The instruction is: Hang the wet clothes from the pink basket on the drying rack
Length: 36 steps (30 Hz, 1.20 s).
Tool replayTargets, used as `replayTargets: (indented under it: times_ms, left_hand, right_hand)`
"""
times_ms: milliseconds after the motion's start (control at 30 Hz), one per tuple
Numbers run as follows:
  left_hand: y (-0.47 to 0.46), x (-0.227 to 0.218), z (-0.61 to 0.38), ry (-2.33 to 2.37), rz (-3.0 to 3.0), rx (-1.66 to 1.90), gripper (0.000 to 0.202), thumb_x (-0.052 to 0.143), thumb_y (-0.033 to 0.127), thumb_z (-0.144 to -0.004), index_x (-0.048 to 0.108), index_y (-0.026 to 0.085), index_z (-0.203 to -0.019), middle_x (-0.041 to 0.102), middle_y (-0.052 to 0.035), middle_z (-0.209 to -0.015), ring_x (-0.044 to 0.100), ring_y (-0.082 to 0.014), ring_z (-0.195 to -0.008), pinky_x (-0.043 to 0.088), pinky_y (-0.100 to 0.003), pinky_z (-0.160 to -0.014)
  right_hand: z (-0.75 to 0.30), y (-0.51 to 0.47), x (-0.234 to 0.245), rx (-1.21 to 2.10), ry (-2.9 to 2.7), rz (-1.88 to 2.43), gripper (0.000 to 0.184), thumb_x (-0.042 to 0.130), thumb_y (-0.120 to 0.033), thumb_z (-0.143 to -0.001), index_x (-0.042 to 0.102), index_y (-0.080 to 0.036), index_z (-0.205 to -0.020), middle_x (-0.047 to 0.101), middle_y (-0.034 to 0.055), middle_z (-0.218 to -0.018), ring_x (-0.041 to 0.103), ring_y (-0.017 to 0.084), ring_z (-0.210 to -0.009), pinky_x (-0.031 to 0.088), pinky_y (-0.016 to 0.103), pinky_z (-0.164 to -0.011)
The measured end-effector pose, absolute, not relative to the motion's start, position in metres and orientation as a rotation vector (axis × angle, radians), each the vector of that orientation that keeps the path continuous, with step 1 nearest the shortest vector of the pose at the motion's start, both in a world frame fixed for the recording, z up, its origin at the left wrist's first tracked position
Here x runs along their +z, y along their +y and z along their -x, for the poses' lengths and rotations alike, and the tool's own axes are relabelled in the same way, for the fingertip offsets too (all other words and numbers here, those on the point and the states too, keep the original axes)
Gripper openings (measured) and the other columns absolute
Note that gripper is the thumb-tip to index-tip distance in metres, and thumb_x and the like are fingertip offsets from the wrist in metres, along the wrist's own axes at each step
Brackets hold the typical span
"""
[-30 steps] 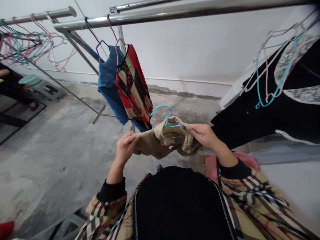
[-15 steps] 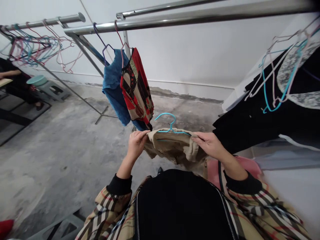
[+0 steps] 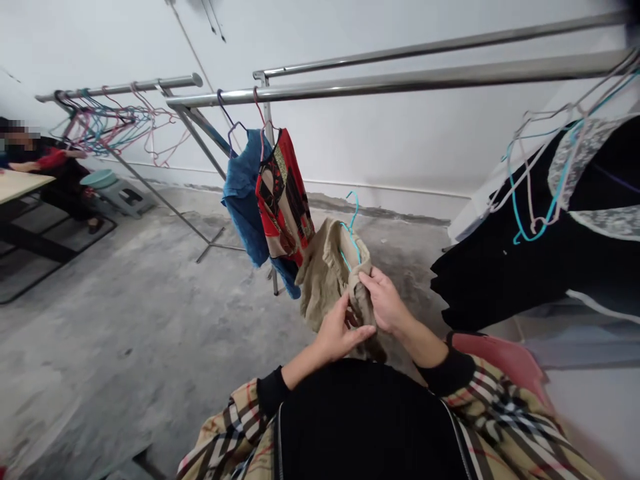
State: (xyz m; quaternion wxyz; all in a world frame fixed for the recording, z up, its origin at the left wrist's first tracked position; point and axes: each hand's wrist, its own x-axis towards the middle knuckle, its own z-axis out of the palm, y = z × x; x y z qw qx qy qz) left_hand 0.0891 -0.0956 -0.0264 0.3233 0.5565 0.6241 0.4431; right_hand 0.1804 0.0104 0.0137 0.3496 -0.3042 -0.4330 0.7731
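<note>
A beige garment (image 3: 320, 280) hangs around a turquoise hanger (image 3: 354, 230) in front of me, turned sideways with the hook pointing up. My right hand (image 3: 387, 300) pinches the cloth at the near shoulder, close to the hanger's end. Just below and to the left, my left hand (image 3: 339, 335) has thumb and forefinger spread against the near edge of the cloth; its other fingers are partly hidden. Behind the garment, a red patterned top (image 3: 286, 200) and a blue top (image 3: 245, 193) hang on a metal rail (image 3: 350, 91).
Bare hangers (image 3: 115, 130) crowd a farther rack at left. A person (image 3: 55, 167) sits at a table (image 3: 23, 185) near a green basin (image 3: 99, 178) on a grey stool. To the right are black clothes (image 3: 480, 267), more hangers (image 3: 537, 227) and a pink stool (image 3: 500, 353).
The garment has swung from facing me to sideways. My left hand has left the far-left shoulder and come over beside my right hand, which still grips the other shoulder. The view has tilted up.
</note>
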Motion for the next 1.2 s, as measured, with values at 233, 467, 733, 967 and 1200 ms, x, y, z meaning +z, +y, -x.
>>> replayTargets:
  times_ms: [233, 467, 733, 967, 1200]
  left_hand:
    - [-0.104, -0.024, -0.07, 1.905, -1.422, 1.217, 0.072, 0.058, 0.031, -0.084, 0.027, 0.022, -0.148, 0.061, -0.0129, -0.119, 0.062, -0.0133, -0.067, 0.054, -0.03, -0.064]
    - [-0.093, -0.008, -0.036, 2.182, -1.502, 1.329, 0.033, 0.039, 0.031, -0.094, 0.059, 0.02, -0.118, 0.072, -0.0117, -0.1, 0.069, -0.0233, -0.088, 0.053, -0.035, -0.077]
    - [-0.054, 0.056, 0.043, 2.24, -1.516, 1.703, 0.03, 0.039, 0.032, -0.093, 0.063, 0.017, -0.104, 0.071, -0.0069, -0.093, 0.065, -0.0185, -0.085, 0.05, -0.03, -0.078]
    - [0.021, 0.12, 0.108, 2.416, -1.63, 1.718, 0.038, 0.038, 0.033, -0.092, 0.065, 0.013, -0.109, 0.07, -0.0077, -0.091, 0.063, -0.0188, -0.084, 0.047, -0.029, -0.079]
    - [0.067, 0.13, 0.122, 2.553, -1.729, 1.322, 0.041, 0.041, 0.026, -0.09, 0.063, 0.018, -0.124, 0.071, -0.0111, -0.107, 0.065, -0.0251, -0.098, 0.048, -0.035, -0.088]
  right_hand:
    - [-0.132, 0.009, -0.002, 1.831, -1.19, 0.719, 0.023, 0.063, -0.038, -0.079, 0.056, -0.024, -0.095, 0.064, -0.001, -0.087, 0.058, 0.014, -0.074, 0.05, 0.026, -0.069]
    - [-0.11, 0.015, 0.008, 1.614, -1.586, 0.553, 0.023, 0.059, -0.037, -0.085, 0.059, -0.023, -0.103, 0.063, 0.0017, -0.093, 0.058, 0.017, -0.09, 0.048, 0.03, -0.085]
    - [-0.142, 0.024, -0.021, 1.418, -1.547, 0.715, 0.039, 0.059, -0.041, -0.085, 0.059, -0.021, -0.118, 0.065, 0.0037, -0.089, 0.06, 0.016, -0.082, 0.048, 0.032, -0.081]
    - [-0.191, 0.013, -0.073, 1.407, -1.329, 1.099, 0.044, 0.062, -0.048, -0.078, 0.065, -0.015, -0.106, 0.064, 0.0043, -0.077, 0.06, 0.017, -0.071, 0.049, 0.031, -0.068]
    - [-0.242, -0.022, -0.12, 1.295, -1.065, 1.422, 0.047, 0.063, -0.05, -0.072, 0.067, -0.015, -0.103, 0.066, 0.0055, -0.077, 0.061, 0.017, -0.069, 0.05, 0.032, -0.067]
